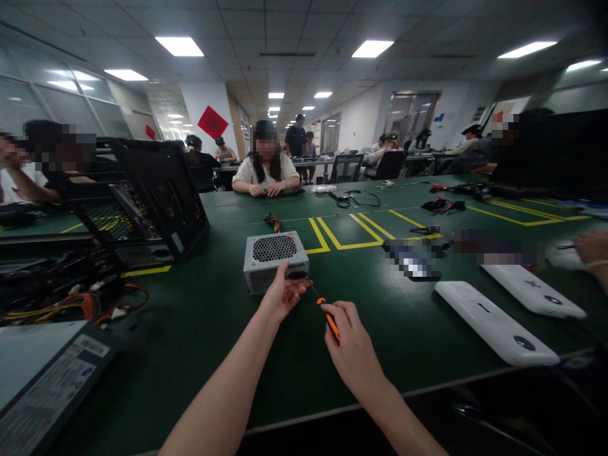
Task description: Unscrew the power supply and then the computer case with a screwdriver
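A grey metal computer power supply with a honeycomb vent stands on the green table in front of me. My left hand is at its near face, thumb against the upper edge and fingers curled by the lower right corner. My right hand grips an orange and black screwdriver. The screwdriver's thin shaft points up and left, its tip close to the left fingers and the power supply's near right corner. Whether the tip touches a screw is too small to tell. Coloured cables come out behind the power supply.
An open black computer case stands at left, near tangled cables and another power supply. White oblong devices lie at right. Yellow tape lines mark the table. A person sits opposite; another's hand is at far right.
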The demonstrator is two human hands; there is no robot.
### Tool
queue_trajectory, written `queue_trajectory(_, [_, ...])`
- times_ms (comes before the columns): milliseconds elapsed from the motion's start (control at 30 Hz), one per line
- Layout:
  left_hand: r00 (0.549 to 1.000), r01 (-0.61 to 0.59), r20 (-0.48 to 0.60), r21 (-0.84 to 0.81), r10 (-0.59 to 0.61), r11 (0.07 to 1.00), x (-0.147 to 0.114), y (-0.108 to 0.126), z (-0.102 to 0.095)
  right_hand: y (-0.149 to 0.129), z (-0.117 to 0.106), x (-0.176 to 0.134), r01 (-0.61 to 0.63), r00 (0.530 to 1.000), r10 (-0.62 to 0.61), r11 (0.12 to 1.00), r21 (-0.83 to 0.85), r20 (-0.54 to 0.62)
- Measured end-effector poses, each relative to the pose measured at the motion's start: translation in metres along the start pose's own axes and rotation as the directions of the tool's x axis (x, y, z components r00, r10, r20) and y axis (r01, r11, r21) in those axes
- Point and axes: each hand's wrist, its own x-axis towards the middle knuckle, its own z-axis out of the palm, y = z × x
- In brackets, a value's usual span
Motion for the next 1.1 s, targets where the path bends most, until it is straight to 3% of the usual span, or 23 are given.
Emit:
queue_trajectory(300, [0.999, 0.009, 0.034, 0.009, -0.01, 1.0, 0.0009, 0.001, -0.0021, -0.0024, -0.0057, -0.0008, -0.032, 0.999, 0.032, 0.999, 0.008, 0.011])
queue_trajectory(600, [0.999, 0.007, 0.04, 0.009, -0.008, 1.0, -0.0007, 0.0013, -0.0015, -0.002, -0.0042, -0.001, 0.034, 0.999, -0.034, 0.999, 0.01, -0.026])
queue_trajectory(833, [1.0, 0.019, 0.025, 0.018, -0.02, 1.0, -0.0015, 0.0019, -0.0009, 0.0005, -0.0024, -0.0016, -0.056, 0.998, 0.056, 0.998, 0.02, 0.029])
queue_trajectory(1100, [1.0, 0.008, 0.029, 0.015, -0.008, 1.0, -0.0014, 0.0011, -0.0007, -0.0025, -0.0039, -0.0009, 0.011, 1.0, -0.011, 1.0, 0.024, -0.011])
